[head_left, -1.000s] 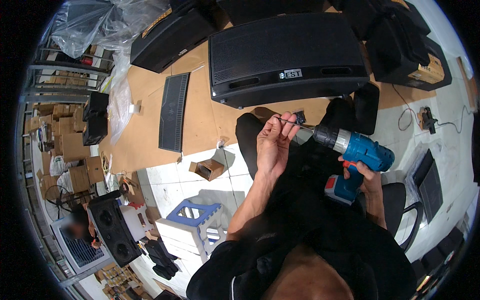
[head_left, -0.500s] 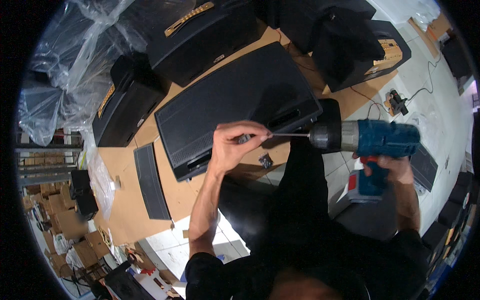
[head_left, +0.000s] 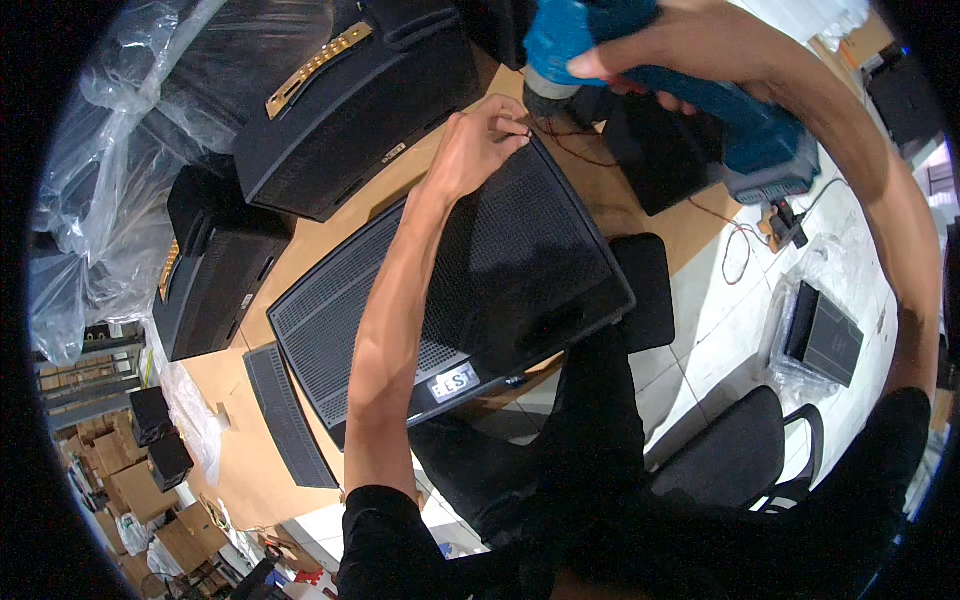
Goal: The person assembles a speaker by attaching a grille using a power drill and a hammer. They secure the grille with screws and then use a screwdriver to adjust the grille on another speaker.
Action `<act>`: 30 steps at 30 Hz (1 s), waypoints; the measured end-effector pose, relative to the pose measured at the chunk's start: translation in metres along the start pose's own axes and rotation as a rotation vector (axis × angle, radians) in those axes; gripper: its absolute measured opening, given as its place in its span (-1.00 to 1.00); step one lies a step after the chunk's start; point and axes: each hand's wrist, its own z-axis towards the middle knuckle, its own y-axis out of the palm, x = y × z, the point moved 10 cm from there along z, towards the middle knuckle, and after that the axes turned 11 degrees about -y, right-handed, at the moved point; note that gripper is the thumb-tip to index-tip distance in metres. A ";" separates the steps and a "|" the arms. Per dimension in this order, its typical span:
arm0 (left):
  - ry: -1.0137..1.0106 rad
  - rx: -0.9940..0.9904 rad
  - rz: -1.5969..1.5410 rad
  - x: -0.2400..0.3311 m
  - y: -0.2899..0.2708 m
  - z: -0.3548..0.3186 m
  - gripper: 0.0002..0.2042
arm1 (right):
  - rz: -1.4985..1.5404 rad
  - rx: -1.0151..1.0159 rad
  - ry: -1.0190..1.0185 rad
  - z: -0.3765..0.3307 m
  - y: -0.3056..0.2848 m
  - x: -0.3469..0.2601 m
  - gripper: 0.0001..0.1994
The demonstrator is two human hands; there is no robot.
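Observation:
A large black speaker cabinet (head_left: 500,270) with a mesh front and a pale badge lies on the workbench in front of me. My left hand (head_left: 485,145) reaches across it to the far corner, thumb and fingers pinched together. What they hold, if anything, is too small to make out. Gripped in my right hand (head_left: 670,50) is a blue cordless drill (head_left: 590,35), raised above the far side. Its black chuck points down close beside my left fingertips. The bit's tip cannot be seen.
Black speakers with gold control panels (head_left: 320,65) stand behind and to the left. A narrow curved dark panel (head_left: 285,420) lies left on the brown bench (head_left: 225,390). Thin wires (head_left: 740,255) trail at right. A black chair (head_left: 730,440) stands near me on the right.
Both my hands have moved away from me to the cabinet's far corner. The drill has swung from level at the right to chuck-down above the far side.

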 end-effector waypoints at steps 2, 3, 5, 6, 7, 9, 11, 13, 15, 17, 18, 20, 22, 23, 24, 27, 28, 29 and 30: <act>-0.079 0.007 0.026 -0.038 -0.015 -0.004 -0.69 | 0.110 -0.152 -0.300 0.052 0.027 -0.001 -0.74; -0.086 -0.003 0.001 -0.046 -0.010 0.000 -0.68 | 0.148 -0.199 -0.486 0.057 0.034 -0.016 -0.77; -0.137 -0.026 -0.039 -0.064 -0.005 0.005 -0.68 | 0.063 -0.233 -0.434 0.067 0.036 -0.006 -0.77; -0.152 -0.044 -0.066 -0.068 0.003 0.010 -0.67 | 0.053 -0.242 -0.429 0.066 0.039 -0.003 -0.77; -0.151 -0.054 -0.089 -0.071 0.010 0.013 -0.67 | 0.047 -0.244 -0.427 0.067 0.039 -0.001 -0.77; -0.158 -0.068 -0.125 -0.075 0.016 0.014 -0.68 | 0.046 -0.248 -0.443 0.072 0.038 0.000 -0.78; -0.167 -0.061 -0.125 -0.076 0.016 0.012 -0.68 | 0.049 -0.256 -0.453 0.075 0.040 0.003 -0.78; -0.167 -0.049 -0.112 -0.074 0.016 0.013 -0.69 | 0.045 -0.256 -0.458 0.076 0.041 0.004 -0.78; -0.173 -0.034 -0.082 -0.074 0.015 0.011 -0.69 | 0.046 -0.265 -0.466 0.078 0.043 0.005 -0.78; -0.220 -0.028 -0.140 -0.079 0.011 0.006 -0.70 | 0.052 -0.274 -0.483 0.082 0.048 0.002 -0.79; -0.244 -0.026 -0.169 -0.081 0.010 0.005 -0.70 | 0.059 -0.279 -0.492 0.084 0.050 0.002 -0.79; -0.210 -0.006 -0.166 -0.085 0.007 0.003 -0.82 | 0.052 -0.283 -0.506 0.087 0.047 -0.004 -0.79; -0.183 -0.009 -0.173 -0.082 0.013 0.006 -0.88 | 0.052 -0.284 -0.495 0.085 0.047 0.000 -0.79; -0.180 -0.010 -0.172 -0.083 0.015 0.007 -0.87 | 0.051 -0.282 -0.494 0.084 0.046 0.000 -0.79; -0.181 -0.012 -0.171 -0.083 0.016 0.007 -0.87 | 0.051 -0.281 -0.492 0.085 0.047 0.000 -0.80; -0.185 0.011 -0.105 -0.086 0.013 0.004 -0.71 | 0.060 -0.282 -0.502 0.085 0.050 -0.003 -0.80; -0.187 0.012 -0.112 -0.087 0.010 0.003 -0.72 | 0.064 -0.282 -0.507 0.086 0.051 -0.004 -0.80; -0.189 0.015 -0.118 -0.088 0.008 0.001 -0.72 | 0.070 -0.284 -0.517 0.085 0.052 -0.007 -0.80; -0.181 0.008 -0.140 -0.086 0.012 0.003 -0.72 | 0.065 -0.282 -0.509 0.085 0.051 -0.005 -0.80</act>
